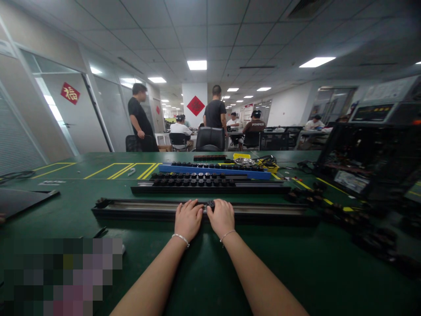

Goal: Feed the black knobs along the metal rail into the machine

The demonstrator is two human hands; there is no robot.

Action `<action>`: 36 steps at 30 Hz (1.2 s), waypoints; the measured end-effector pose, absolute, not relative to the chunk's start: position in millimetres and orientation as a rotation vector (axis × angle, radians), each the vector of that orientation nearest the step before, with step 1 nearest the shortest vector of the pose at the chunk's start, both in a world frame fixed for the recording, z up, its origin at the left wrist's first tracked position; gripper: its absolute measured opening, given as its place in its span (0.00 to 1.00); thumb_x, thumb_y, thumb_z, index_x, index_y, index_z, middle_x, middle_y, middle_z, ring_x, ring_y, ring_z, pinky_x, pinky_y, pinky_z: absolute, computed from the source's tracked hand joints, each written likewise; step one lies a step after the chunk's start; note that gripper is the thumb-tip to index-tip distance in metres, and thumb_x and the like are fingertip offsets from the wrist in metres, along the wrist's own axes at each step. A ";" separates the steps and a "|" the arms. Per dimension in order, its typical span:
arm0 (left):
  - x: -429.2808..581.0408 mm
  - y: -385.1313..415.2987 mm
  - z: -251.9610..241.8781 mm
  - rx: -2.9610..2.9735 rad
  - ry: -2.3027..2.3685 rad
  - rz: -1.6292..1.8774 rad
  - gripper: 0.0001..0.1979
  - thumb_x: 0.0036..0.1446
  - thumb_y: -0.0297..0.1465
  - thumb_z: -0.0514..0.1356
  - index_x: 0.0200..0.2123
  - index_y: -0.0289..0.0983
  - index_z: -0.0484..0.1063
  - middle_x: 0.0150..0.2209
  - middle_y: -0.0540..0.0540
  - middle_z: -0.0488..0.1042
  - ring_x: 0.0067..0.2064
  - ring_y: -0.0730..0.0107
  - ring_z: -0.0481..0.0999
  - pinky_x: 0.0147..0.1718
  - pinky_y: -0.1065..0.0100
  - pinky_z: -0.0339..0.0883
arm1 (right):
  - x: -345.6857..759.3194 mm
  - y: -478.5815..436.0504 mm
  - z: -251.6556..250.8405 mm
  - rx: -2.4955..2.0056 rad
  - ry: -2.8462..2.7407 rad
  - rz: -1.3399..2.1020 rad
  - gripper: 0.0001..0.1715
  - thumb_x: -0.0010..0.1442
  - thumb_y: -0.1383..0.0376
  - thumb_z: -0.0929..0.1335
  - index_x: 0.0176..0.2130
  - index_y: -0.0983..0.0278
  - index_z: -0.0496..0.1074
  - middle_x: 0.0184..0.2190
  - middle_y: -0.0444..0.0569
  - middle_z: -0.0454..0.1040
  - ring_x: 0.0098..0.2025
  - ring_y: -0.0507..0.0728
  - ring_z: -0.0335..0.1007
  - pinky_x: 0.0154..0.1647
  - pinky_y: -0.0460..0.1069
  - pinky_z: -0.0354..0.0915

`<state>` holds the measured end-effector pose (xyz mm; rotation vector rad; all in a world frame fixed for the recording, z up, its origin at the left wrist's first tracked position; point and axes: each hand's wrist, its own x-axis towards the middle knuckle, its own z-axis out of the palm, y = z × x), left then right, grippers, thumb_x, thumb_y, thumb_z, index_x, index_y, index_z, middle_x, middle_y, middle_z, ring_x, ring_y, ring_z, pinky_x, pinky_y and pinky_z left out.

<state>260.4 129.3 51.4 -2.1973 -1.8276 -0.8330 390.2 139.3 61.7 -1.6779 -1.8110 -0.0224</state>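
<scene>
Both my hands rest on a long black rail (138, 209) lying across the green table (210, 267). My left hand (188, 219) lies on the rail with its fingers curled down over it. Just to the right, my right hand (222, 217) does the same, its fingers pinched on a small black round part (211, 204) sitting in the rail's channel. Behind this rail lies a second black rail (204, 186) lined with several black round parts, and farther back a blue rail (217, 170) also carries a row of them.
Loose black parts (332, 210) are scattered along the right side. A dark machine (371, 153) stands at the right. A yellow tray with a metal dish (243, 160) sits at the back. A dark flat panel (19, 199) lies left. Several people stand and sit beyond the table.
</scene>
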 end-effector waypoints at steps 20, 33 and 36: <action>262.0 128.2 52.0 -2.182 -1.830 -0.819 0.17 0.61 0.36 0.46 0.36 0.45 0.76 0.54 0.50 0.70 0.57 0.62 0.64 0.57 0.51 0.49 | 411.1 138.7 59.6 -1.651 -1.837 -0.061 0.15 0.57 0.60 0.61 0.40 0.66 0.70 0.41 0.53 0.73 0.46 0.58 0.64 0.51 0.51 0.52; 261.9 127.7 52.7 -2.187 -1.844 -0.828 0.17 0.61 0.36 0.47 0.37 0.45 0.76 0.54 0.49 0.70 0.57 0.61 0.64 0.57 0.51 0.49 | 421.6 135.9 60.2 -1.702 -1.819 -0.086 0.15 0.58 0.61 0.60 0.40 0.66 0.70 0.42 0.54 0.72 0.47 0.58 0.63 0.54 0.53 0.49; 262.2 127.4 53.3 -2.187 -1.856 -0.823 0.17 0.61 0.36 0.47 0.36 0.45 0.76 0.54 0.49 0.70 0.57 0.61 0.64 0.57 0.51 0.49 | 423.7 136.3 59.4 -1.706 -1.806 -0.101 0.14 0.58 0.61 0.60 0.39 0.66 0.70 0.41 0.54 0.72 0.47 0.58 0.63 0.54 0.53 0.49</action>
